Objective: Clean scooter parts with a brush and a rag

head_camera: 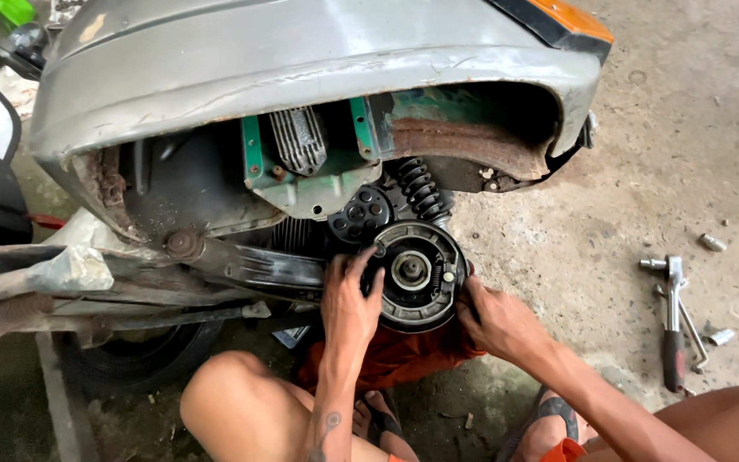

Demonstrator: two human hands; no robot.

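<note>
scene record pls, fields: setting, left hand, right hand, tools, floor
setting: silver scooter body with its rear wheel off, round brake hub exposed
left hand: left hand gripping the hub's left edge
right hand: right hand on the hub's lower right edge
tools: ratchet wrench and loose sockets to the right
floor: concrete floor, orange rag under the hub

A repair workshop for scooters — rough and informal. An old grey scooter (301, 77) stands with its rear wheel off, the rusty wheel arch (464, 141), spring (421, 188) and brake drum (416, 274) laid bare. The stained concrete floor (609, 197) serves as the work area — a ratchet wrench (673, 321) and loose sockets (713, 243) lie on it.
</note>
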